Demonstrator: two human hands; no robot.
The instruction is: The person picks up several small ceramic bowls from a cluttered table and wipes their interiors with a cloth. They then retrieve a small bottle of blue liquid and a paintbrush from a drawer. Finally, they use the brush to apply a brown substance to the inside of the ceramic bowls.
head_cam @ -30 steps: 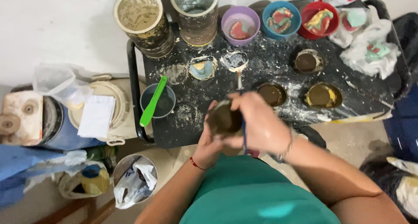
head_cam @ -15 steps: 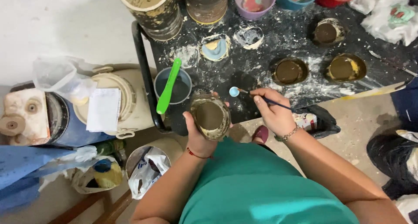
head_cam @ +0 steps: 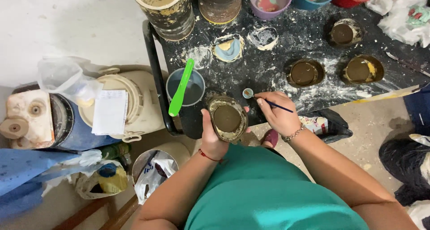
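My left hand holds a round mould filled with brown clay at the near edge of a black, paint-spattered table. My right hand grips a thin dark paintbrush, its tip resting in a tiny cap of light blue paint on the table. A grey cup of water with a green spatula across it stands just left of the mould.
Three more brown-filled moulds lie on the table, beyond them tall pots and coloured bowls. Left of the table stand a cream lidded container and bags; a bin sits below.
The mould has come down from in front of my chest to the table edge in my left hand. My right hand has moved off it and put the brush tip into the small paint cap.
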